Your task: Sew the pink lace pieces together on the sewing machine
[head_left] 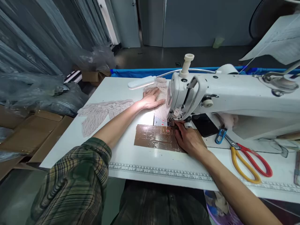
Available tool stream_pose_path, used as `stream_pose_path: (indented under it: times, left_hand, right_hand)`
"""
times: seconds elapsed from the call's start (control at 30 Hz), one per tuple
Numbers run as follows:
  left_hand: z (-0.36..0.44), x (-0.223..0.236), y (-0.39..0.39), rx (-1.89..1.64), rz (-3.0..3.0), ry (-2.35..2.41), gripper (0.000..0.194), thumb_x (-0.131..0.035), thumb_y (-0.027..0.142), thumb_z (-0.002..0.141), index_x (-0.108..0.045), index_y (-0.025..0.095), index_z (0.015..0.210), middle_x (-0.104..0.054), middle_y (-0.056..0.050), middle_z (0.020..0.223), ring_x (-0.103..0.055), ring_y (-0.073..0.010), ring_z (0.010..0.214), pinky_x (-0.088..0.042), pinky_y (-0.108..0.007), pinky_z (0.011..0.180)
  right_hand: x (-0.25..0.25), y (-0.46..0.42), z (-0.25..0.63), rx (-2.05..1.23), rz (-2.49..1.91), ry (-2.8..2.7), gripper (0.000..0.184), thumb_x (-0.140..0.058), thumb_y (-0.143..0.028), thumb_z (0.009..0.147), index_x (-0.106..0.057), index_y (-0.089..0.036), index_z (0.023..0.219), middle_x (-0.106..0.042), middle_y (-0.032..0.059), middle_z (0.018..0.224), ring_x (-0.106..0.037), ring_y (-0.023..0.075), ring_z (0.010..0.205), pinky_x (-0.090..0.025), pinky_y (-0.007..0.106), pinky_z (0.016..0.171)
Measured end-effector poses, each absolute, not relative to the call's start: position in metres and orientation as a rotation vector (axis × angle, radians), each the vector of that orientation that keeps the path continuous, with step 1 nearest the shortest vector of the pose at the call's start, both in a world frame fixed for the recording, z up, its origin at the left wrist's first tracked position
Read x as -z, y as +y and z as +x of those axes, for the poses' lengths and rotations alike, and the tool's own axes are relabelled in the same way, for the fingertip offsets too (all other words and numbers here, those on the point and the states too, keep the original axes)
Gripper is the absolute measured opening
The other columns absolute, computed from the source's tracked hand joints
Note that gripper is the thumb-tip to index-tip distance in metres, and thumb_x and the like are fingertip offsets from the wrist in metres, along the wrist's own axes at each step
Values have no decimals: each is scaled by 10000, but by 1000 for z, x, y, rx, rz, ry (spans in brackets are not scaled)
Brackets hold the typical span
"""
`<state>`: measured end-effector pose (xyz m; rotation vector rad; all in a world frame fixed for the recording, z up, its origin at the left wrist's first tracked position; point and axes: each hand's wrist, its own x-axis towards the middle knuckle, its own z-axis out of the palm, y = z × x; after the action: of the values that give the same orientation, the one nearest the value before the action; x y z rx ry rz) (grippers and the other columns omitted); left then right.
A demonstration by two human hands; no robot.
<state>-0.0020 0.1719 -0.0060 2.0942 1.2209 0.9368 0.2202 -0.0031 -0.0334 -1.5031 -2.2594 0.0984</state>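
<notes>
My left hand (151, 99) lies flat with its fingers spread on a piece of pale pink lace (161, 111), left of the sewing machine's needle. This lace runs toward the presser foot (170, 122) of the white sewing machine (217, 92). My right hand (188, 139) rests at the right of the foot, forefinger stretched toward it and thumb apart on the brown taped plate (152, 137). The tip of that forefinger is partly hidden by the machine. Another pale lace piece (103, 113) is spread on the table beyond my left forearm.
Red-and-yellow-handled scissors (252, 162), blue thread snips (220, 135) and a black phone (205, 125) lie on the right. A white lamp (142, 82) hangs over the table. A ruler strip (159, 172) follows the front edge. Cardboard boxes (35, 131) stand at left.
</notes>
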Motion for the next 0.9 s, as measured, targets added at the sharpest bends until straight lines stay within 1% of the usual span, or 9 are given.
stream_pose_path:
  times: [0.07,0.13,0.27,0.37,0.47,0.57,0.7,0.77,0.9]
  left_hand:
    - [-8,3,166,-739,2239,1295,707,-665,448,754,-507,144,1373,-359,-205,1533,-252,-430,1432,-106,-630,1158]
    - [-17,-1,151,-550,2374,1370,766,-577,435,830,-342,125,1490,-232,-219,1590,-197,-412,1466,-118,-627,1160]
    - [-47,-8,106,-477,2461,1436,711,-531,459,886,-314,147,1487,-316,-214,1551,-283,-363,1442,-201,-565,1165]
    - [-78,-9,74,-545,2442,1529,616,-552,433,893,-387,170,1425,-416,-184,1478,-364,-329,1394,-263,-520,1154]
    - [-107,-7,54,-647,2311,1730,553,-594,429,873,-462,163,1340,-490,-165,1371,-446,-321,1306,-339,-499,1115]
    - [-125,0,45,-718,2187,1839,423,-640,458,841,-565,158,1130,-557,-133,1186,-536,-297,1156,-448,-463,1009]
    - [-131,9,44,-810,2097,1848,200,-579,345,883,-549,179,776,-572,-87,1013,-581,-229,1007,-488,-389,932]
    - [-132,12,45,-856,2066,1828,211,-535,290,898,-527,183,717,-577,-86,1012,-585,-215,991,-489,-374,918]
    - [-136,13,45,-940,1984,1763,217,-518,276,889,-556,182,697,-592,-89,1028,-602,-207,935,-517,-362,832]
  right_hand:
    - [37,-4,221,-84,-1455,-2258,435,-317,-276,978,-573,-81,1271,-647,186,1032,-614,246,811,-527,388,756]
    - [40,-6,222,-51,-1401,-2262,435,-320,-270,977,-554,-87,1295,-636,196,1094,-614,269,899,-522,414,812]
    - [44,-6,223,22,-1348,-2284,442,-309,-281,979,-550,-104,1305,-636,200,1126,-609,301,960,-517,450,852]
    - [43,-4,224,43,-1335,-2306,460,-309,-304,978,-578,-78,1275,-639,214,1123,-622,314,945,-540,456,819]
    - [41,-3,226,51,-1364,-2348,456,-338,-300,964,-595,-85,1273,-642,225,1129,-639,331,936,-566,445,697]
    - [35,-4,227,71,-1329,-2422,440,-363,-307,957,-613,-118,1265,-641,223,1145,-652,335,921,-566,433,615]
    - [20,-14,222,42,-1169,-2496,382,-367,-315,965,-666,-167,1151,-666,160,1080,-674,266,846,-586,403,683]
    - [11,-18,213,-50,-1119,-2528,363,-369,-310,970,-667,-186,1135,-664,138,1086,-677,236,835,-589,376,697]
    - [-1,-14,174,-273,-1014,-2582,347,-359,-279,986,-641,-194,1169,-642,140,1145,-657,233,965,-579,388,819]
